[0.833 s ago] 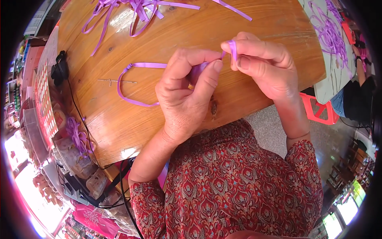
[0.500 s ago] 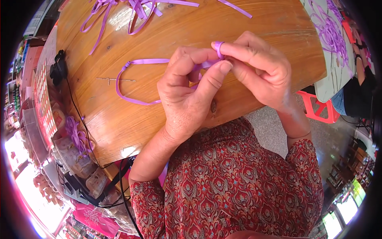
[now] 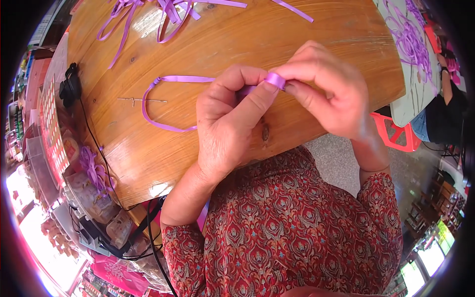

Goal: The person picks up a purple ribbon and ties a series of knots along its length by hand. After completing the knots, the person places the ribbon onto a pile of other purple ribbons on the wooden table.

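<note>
I see one knot (image 3: 157, 80) tied left of centre in the purple ribbon (image 3: 185, 78), while the left hand (image 3: 225, 119) and right hand (image 3: 331, 89) pinch its seemingly unfinished loop (image 3: 275, 79) mid-frame.

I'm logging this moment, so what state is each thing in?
Left grip: closed on the purple ribbon.
Right grip: pinching the purple ribbon too.
Purple ribbon: small loop between the grips; a longer part curves on the wooden table.
Thin metal piece: lying flat, unheld.
Ribbon bunch: loose, ends spread.
Ribbon heap: tangled, on the pale table.
Black corded device: resting unheld.
</note>
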Demonstrator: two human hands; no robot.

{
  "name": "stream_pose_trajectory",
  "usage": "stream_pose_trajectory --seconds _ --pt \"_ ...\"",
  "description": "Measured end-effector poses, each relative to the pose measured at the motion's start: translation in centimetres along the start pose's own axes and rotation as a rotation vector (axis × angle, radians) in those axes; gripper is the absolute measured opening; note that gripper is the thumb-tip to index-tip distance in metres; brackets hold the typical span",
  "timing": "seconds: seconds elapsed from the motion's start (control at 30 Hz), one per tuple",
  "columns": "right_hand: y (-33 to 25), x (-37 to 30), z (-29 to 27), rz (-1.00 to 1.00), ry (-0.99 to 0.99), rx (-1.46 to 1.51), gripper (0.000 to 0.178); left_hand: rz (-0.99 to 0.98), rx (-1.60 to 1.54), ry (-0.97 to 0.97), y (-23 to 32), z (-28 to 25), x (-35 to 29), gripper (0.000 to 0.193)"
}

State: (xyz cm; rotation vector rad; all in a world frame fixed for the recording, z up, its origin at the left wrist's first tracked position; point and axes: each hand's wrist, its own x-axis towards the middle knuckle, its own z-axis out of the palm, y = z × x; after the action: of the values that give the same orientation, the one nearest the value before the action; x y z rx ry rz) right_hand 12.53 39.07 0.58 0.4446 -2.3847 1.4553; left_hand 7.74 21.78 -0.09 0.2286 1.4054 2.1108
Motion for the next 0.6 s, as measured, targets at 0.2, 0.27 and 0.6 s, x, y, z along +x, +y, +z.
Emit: stream_pose_trajectory --seconds 0.2,0.27,0.6 --pt "0.6 1.4 -1.0 -0.564 -0.040 -0.518 0.039 -0.131 0.095 0.012 0.5 -0.6 0.4 0.007" --pt "0.9 2.1 -1.5 -0.636 -0.073 -0.514 0.043 -0.149 0.100 -0.006 0.5 -0.7 0.6 0.007" --pt "1.7 1.2 -1.4 -0.312 0.018 -0.187 0.041 -0.091 0.080 0.084 0.2 -0.2 0.8 0.008"
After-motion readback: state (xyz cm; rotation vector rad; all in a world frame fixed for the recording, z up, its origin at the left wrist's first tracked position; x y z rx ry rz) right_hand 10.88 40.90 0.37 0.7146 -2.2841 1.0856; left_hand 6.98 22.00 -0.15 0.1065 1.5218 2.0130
